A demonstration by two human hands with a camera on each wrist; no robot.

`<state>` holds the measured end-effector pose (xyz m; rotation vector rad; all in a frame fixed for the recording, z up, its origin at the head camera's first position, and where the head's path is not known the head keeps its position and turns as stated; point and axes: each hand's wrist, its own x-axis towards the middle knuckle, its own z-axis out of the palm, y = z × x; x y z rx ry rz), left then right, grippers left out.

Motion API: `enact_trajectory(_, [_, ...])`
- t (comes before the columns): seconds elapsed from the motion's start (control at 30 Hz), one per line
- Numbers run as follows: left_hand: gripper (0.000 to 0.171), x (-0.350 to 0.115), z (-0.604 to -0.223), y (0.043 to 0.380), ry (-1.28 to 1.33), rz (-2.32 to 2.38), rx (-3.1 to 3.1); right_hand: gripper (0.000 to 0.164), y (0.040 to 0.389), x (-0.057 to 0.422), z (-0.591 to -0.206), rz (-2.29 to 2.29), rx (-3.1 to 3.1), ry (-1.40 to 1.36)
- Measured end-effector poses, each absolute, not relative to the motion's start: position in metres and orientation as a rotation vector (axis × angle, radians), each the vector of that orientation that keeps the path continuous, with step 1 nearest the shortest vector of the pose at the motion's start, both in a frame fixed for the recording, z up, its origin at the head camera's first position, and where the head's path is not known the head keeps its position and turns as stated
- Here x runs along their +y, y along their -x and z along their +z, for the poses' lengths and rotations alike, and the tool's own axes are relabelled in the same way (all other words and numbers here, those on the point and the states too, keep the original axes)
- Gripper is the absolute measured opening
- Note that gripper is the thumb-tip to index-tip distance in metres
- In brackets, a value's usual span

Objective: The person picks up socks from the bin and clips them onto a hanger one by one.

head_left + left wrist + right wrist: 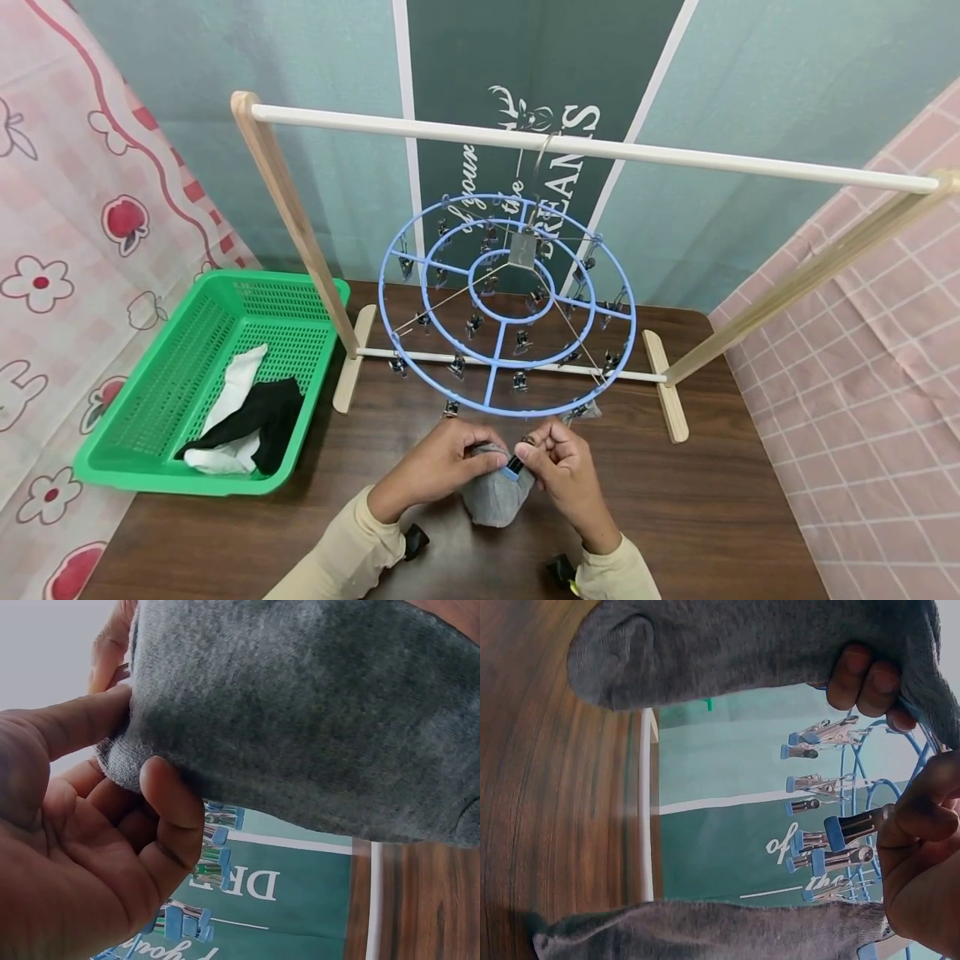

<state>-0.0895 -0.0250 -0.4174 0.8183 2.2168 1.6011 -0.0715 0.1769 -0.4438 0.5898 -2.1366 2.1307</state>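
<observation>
My left hand [446, 458] grips a grey sock [497, 502] near its cuff, thumb on top, and the toe hangs down toward the table. My right hand [564, 473] pinches the handles of a metal clip with a blue tip [513, 467] at the sock's edge. Both hands are just below the front rim of the round blue clip hanger [495, 362]. In the right wrist view, another grey sock [705, 930] hangs from a clip beside my right hand; only a small grey bit of it shows in the head view.
The hanger hooks onto the white bar [450, 129] of a wooden rack [296, 225], with several clips dangling around its rings. On the left stands a green basket [187, 483] with black cloth [281, 417] and white cloth [240, 375] inside. Below is a brown table [697, 517].
</observation>
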Motion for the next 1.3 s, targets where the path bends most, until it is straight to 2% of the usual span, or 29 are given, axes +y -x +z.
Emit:
enact_trajectory(0.33, [0.009,-0.023,-0.420,0.088,-0.852,1.580,2.227,0.015,0.069,0.173,-0.445,2.062,-2.096,-0.536])
enact_trajectory(0.57, [0.007,-0.020,-0.422,0.087,-0.889,1.504,2.334,0.027,0.067,0.171,-0.445,1.688,-2.191,-0.522])
enact_trajectory(0.7, [0.008,-0.020,-0.421,0.087,-0.917,1.467,2.347,0.027,0.067,0.170,-0.447,1.540,-2.202,-0.503])
enact_trajectory(0.9, [0.035,-0.030,-0.417,0.086,-0.880,1.368,2.339,0.027,0.070,0.168,-0.447,1.361,-2.223,-0.464])
enact_trajectory(1.0, [0.040,-0.036,-0.414,0.086,-0.867,1.324,2.361,0.028,0.071,0.169,-0.449,1.285,-2.227,-0.455])
enact_trajectory(1.23, [0.031,-0.054,-0.413,0.088,-0.886,1.311,2.293,0.034,0.072,0.164,-0.439,1.222,-2.216,-0.479])
enact_trajectory(1.3, [0.029,-0.060,-0.415,0.089,-0.894,1.341,2.261,0.037,0.075,0.167,-0.448,1.211,-2.218,-0.470])
